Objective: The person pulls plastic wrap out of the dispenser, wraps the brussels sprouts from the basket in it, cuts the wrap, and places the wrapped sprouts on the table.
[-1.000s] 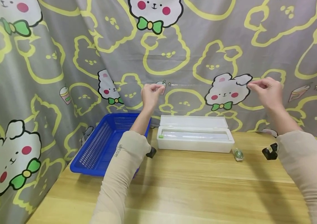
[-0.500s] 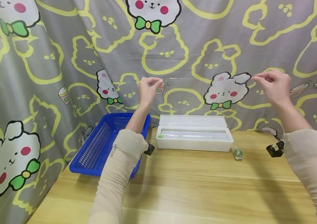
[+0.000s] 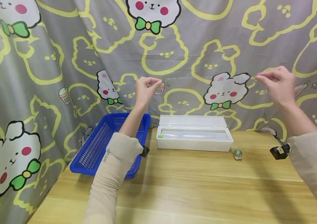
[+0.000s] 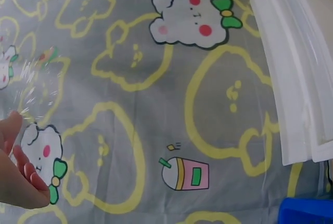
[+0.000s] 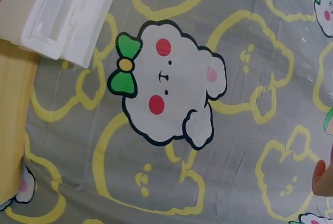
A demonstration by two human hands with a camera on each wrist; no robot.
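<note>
Both hands are raised in front of the curtain in the head view. My left hand (image 3: 144,91) pinches thumb against fingers on the left, and my right hand (image 3: 279,85) does the same on the right. A sheet of clear cling film (image 4: 39,88) spans between them; only faint glints show it. Below stands a white cling film dispenser (image 3: 194,145), its lid (image 3: 192,120) up and a small green slider (image 3: 160,136) at its left end. Near the dispenser's right end lies a small green item (image 3: 237,153) wrapped in clear plastic.
A blue plastic basket (image 3: 87,155) stands left of the dispenser, partly under my left forearm. The wooden table (image 3: 197,189) runs up to a grey patterned curtain (image 3: 175,62) at the back and left. Black wrist cameras (image 3: 280,151) hang below both sleeves.
The hands have drawn farther apart and risen a little, the right one moving right and the left one slightly left. Dispenser, basket and wrapped green item stay put.
</note>
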